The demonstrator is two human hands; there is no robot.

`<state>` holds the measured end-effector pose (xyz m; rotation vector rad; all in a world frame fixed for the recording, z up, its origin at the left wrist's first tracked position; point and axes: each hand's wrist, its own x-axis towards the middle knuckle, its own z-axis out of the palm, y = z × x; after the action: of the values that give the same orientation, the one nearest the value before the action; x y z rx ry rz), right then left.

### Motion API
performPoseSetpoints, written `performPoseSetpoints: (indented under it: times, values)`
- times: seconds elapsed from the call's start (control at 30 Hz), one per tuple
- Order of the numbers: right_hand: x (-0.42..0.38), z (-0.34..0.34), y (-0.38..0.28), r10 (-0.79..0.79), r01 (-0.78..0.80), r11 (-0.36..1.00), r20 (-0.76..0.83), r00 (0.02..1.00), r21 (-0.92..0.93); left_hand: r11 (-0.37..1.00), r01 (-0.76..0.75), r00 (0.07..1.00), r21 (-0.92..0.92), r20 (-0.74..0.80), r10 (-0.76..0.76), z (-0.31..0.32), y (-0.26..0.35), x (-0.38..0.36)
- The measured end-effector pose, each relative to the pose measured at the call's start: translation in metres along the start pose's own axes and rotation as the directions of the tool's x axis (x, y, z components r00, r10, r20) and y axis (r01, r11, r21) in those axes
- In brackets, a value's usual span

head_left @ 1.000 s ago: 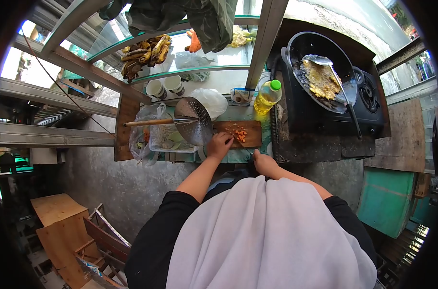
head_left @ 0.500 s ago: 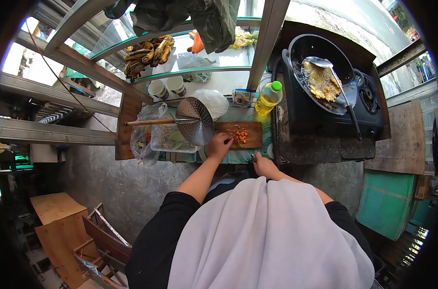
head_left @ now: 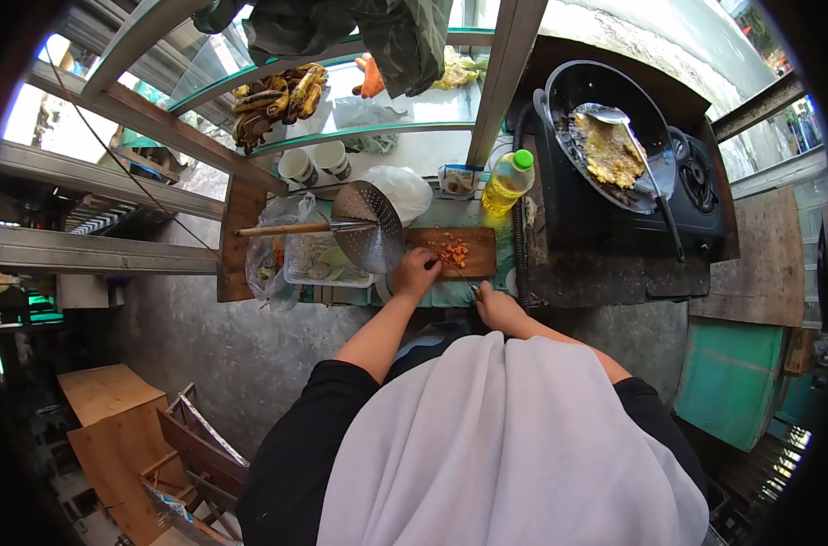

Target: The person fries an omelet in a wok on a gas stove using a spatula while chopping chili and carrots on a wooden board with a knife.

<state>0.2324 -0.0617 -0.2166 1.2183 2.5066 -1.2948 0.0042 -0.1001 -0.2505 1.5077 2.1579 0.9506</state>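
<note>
Small chopped orange pieces, which look like carrot (head_left: pixel 452 252), lie on a wooden cutting board (head_left: pixel 483 257). My left hand (head_left: pixel 416 274) rests at the board's left part with fingers curled and pressed together; whatever lies under the fingertips is hidden. My right hand (head_left: pixel 498 308) is closed round the handle of a knife (head_left: pixel 460 276), just off the board's near edge. The thin blade points up and left, its tip close to my left fingertips and the orange pieces.
Left of the board, a perforated skimmer (head_left: pixel 368 232) lies over a plastic tray (head_left: pixel 330 279). Behind stand a white plastic bag (head_left: pixel 403 193) and an oil bottle (head_left: pixel 507 185). On the right, a wok (head_left: pixel 573 86) with frying food and a spatula sits on a black stove (head_left: pixel 605 238).
My right hand has shifted slightly up and left, and the knife has moved with it. My left hand stays nearly in place.
</note>
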Motion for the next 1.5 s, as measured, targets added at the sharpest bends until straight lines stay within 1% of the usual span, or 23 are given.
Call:
performPoseSetpoints:
  times: [0.17, 0.33, 0.47, 0.57, 0.63, 0.77, 0.87, 0.97, 1.17, 1.33, 1.5]
  values:
    - [-0.005, 0.0, -0.008, 0.063, -0.063, 0.997, -0.003, 0.998, -0.041, 1.0, 0.015, 1.0, 0.009, 0.006, -0.015, 0.001, -0.001, 0.0]
    - [-0.006, 0.003, -0.003, 0.068, -0.068, 0.996, -0.008, 0.998, -0.048, 1.0, 0.017, 1.0, -0.004, -0.002, -0.017, -0.002, 0.003, 0.0]
    - [-0.005, 0.004, 0.0, 0.084, -0.082, 0.994, 0.024, 0.996, -0.067, 1.0, -0.016, 0.998, -0.003, -0.058, 0.016, -0.002, 0.007, 0.001]
    - [-0.002, 0.0, 0.003, 0.036, -0.032, 0.993, 0.04, 0.999, -0.11, 1.0, -0.025, 0.999, -0.001, -0.033, 0.025, -0.003, 0.005, 0.001]
    - [0.002, 0.0, 0.003, 0.035, -0.033, 0.995, 0.026, 0.999, -0.09, 1.0, -0.028, 1.0, 0.004, 0.009, 0.028, -0.002, 0.001, 0.001]
    - [0.006, 0.01, 0.012, -0.028, 0.028, 1.0, 0.027, 0.999, 0.014, 0.999, -0.054, 0.999, 0.008, 0.001, 0.054, -0.002, -0.001, -0.001]
    - [-0.005, -0.004, -0.004, 0.03, -0.03, 1.0, 0.021, 0.999, -0.003, 0.998, -0.063, 0.998, 0.02, -0.007, 0.063, -0.002, -0.001, -0.002]
    - [-0.007, -0.003, -0.007, 0.066, -0.066, 0.998, 0.028, 0.997, -0.026, 0.998, -0.05, 0.999, 0.031, -0.017, 0.05, 0.0, -0.002, -0.002]
    - [-0.005, 0.003, -0.003, 0.03, -0.03, 0.999, -0.004, 1.0, -0.015, 0.999, -0.025, 0.999, 0.033, -0.043, 0.026, 0.003, -0.002, -0.003]
    - [-0.004, 0.002, -0.004, 0.052, -0.052, 0.999, 0.006, 0.999, -0.015, 0.999, -0.045, 0.996, 0.012, -0.083, 0.046, 0.003, 0.0, -0.002]
    - [-0.003, 0.0, -0.005, 0.07, -0.069, 0.997, 0.019, 0.997, -0.021, 1.0, -0.027, 0.996, 0.014, -0.089, 0.028, 0.004, 0.002, -0.001]
